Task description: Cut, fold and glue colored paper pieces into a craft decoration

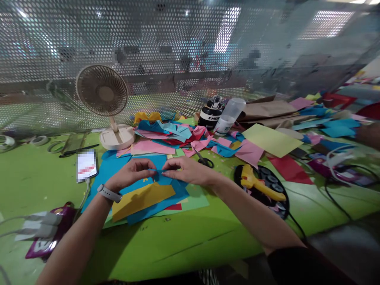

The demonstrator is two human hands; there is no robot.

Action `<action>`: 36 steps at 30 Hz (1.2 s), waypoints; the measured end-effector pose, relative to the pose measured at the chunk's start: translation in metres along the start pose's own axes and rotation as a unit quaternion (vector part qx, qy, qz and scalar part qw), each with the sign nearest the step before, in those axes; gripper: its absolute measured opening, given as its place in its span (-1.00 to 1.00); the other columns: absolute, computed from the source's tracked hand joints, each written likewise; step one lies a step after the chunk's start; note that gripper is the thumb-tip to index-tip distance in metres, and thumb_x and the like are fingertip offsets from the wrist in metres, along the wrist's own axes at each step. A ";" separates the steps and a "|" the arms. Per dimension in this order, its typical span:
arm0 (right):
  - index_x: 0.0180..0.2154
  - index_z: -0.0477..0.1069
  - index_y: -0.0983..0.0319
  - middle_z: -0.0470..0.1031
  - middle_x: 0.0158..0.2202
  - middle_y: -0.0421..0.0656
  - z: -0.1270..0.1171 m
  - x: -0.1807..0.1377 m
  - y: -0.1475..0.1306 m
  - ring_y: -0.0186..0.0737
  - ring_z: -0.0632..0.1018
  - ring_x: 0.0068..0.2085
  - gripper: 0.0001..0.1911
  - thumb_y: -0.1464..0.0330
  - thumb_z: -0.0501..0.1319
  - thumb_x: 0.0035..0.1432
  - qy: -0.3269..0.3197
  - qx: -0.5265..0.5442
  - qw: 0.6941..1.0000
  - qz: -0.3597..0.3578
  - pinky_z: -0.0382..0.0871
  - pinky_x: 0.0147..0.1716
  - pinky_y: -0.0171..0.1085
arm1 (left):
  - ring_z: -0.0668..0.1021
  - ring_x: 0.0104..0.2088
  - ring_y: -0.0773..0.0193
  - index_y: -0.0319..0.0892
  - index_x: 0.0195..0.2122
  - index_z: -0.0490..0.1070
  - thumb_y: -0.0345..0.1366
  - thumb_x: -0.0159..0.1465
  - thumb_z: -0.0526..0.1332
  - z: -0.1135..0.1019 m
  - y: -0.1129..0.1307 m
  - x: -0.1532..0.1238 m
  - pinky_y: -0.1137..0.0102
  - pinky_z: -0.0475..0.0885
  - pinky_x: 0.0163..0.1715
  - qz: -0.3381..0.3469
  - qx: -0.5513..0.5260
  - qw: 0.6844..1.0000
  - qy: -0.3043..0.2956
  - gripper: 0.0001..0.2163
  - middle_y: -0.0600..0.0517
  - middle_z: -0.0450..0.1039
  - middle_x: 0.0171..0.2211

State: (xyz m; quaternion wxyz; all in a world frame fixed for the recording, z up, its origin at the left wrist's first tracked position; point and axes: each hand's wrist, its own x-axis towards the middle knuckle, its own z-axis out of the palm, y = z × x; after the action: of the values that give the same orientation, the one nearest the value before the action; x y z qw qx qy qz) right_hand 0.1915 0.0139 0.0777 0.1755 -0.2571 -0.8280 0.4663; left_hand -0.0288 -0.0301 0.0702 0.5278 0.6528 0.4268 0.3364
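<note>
My left hand [133,173], with a pale band on the wrist, pinches the left end of a small piece of blue paper [163,179]. At the other end, my right hand [187,169] grips the same piece between thumb and fingers. Both hands hover just above a stack of blue sheets [139,215]. A yellow paper strip [144,202] lies on the stack below my hands. Tiny yellow cut-outs [145,180] show near my left fingertips. Black-handled scissors [205,160] lie just beyond my right hand.
A desk fan [102,91] stands at the back left, near a phone [86,165]. Two bottles [210,114] stand behind heaped paper scraps [166,132]. To the right, a yellow glue gun [261,186] rests on a black tray [237,174]. Purple power strips [52,233] and cables sit on both sides.
</note>
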 end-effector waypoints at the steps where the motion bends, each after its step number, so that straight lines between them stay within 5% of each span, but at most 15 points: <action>1: -0.30 0.46 0.29 0.48 -0.37 -0.18 0.000 0.000 0.000 -0.32 0.46 -0.33 -0.86 0.34 0.20 0.16 0.000 -0.005 1.000 -0.002 0.32 -0.32 -0.33 | 0.47 -0.40 0.32 -0.22 -0.35 0.45 -0.21 0.12 0.32 0.000 -0.001 0.000 0.39 0.38 -0.32 0.000 0.002 1.000 -0.001 -0.82 0.05 0.46 -0.44; 36: -0.32 0.51 0.30 0.51 -0.42 -0.18 0.000 0.000 0.005 -0.32 0.44 -0.37 -0.83 0.32 0.22 0.14 0.001 -0.031 0.999 -0.017 0.29 -0.36 -0.35 | 0.50 -0.32 0.28 -0.19 -0.29 0.53 -0.16 0.18 0.28 -0.001 -0.002 -0.001 0.40 0.42 -0.26 0.008 0.072 0.997 -0.026 -0.80 0.01 0.53 -0.36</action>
State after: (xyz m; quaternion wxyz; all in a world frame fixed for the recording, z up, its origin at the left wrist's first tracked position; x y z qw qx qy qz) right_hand 0.1930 0.0162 0.0737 0.1759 -0.2488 -0.8460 0.4375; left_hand -0.0303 -0.0307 0.0680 0.4874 0.7012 0.4306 0.2921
